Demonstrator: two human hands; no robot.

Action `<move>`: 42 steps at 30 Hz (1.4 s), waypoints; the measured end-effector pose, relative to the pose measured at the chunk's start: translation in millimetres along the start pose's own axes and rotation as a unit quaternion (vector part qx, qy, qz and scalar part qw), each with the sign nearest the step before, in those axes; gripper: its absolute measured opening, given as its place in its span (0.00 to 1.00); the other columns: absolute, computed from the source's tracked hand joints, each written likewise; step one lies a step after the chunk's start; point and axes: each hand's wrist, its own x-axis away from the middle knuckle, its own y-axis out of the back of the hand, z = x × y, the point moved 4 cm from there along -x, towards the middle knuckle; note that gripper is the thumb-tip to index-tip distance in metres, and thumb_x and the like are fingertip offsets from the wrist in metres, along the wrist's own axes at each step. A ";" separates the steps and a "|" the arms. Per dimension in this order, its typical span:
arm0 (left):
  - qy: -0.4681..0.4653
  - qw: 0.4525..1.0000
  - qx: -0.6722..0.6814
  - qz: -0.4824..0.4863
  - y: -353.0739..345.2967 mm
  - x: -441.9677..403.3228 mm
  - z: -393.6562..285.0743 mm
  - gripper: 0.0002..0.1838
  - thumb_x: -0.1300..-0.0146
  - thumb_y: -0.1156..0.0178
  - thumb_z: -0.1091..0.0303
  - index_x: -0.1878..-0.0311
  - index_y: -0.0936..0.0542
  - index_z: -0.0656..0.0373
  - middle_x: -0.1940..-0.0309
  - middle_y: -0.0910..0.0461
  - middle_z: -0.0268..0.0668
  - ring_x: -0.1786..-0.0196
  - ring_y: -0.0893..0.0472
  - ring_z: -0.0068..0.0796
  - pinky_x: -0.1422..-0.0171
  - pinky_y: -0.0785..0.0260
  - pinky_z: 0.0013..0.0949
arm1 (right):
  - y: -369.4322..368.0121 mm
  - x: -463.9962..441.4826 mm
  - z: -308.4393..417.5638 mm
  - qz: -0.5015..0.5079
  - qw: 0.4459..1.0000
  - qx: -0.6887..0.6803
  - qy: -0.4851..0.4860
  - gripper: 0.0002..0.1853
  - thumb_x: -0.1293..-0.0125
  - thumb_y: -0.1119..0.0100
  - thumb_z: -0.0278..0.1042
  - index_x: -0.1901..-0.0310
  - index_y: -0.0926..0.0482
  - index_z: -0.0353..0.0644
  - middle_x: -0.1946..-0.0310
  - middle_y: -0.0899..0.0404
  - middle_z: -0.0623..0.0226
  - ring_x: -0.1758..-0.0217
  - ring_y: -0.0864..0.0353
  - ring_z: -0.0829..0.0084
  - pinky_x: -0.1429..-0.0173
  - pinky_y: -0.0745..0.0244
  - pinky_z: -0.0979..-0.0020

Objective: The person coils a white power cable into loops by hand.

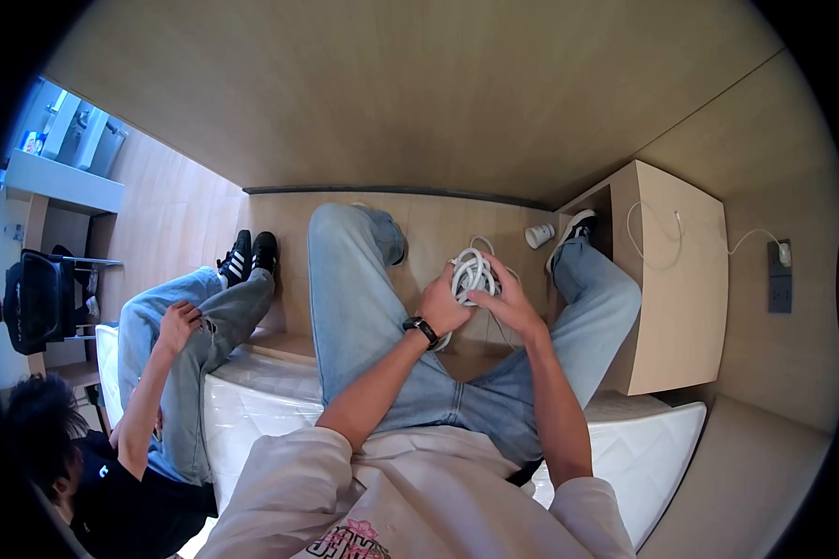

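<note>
A bundle of white cable (474,279) is held between both hands in front of my knees. My left hand (445,303), with a black watch (421,331) at its wrist, grips the bundle from the left. On the other side my right hand (510,303) closes round it, thumb lying across the loops. Loose strands hang below and behind the hands toward the floor. What lies inside the coil is too small to make out.
A wooden cabinet (671,317) stands at my right, a white charging cable (657,261) on its top, near a wall socket (779,291). A white cup (539,236) lies on the floor. Another person (93,466) sits at left on the plastic-covered mattress (261,401).
</note>
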 end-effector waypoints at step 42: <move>0.016 0.997 -0.077 0.001 0.0 0.4 -2.9 0.27 0.53 0.36 0.66 0.48 0.32 0.60 0.61 0.20 0.52 0.56 0.22 0.57 0.53 0.29 0.50 | 0.4 -4.5 -14.6 -0.072 0.994 0.075 -0.017 0.27 0.48 0.36 0.30 0.44 0.30 0.37 0.56 0.21 0.60 0.53 0.22 0.72 0.47 0.28 0.71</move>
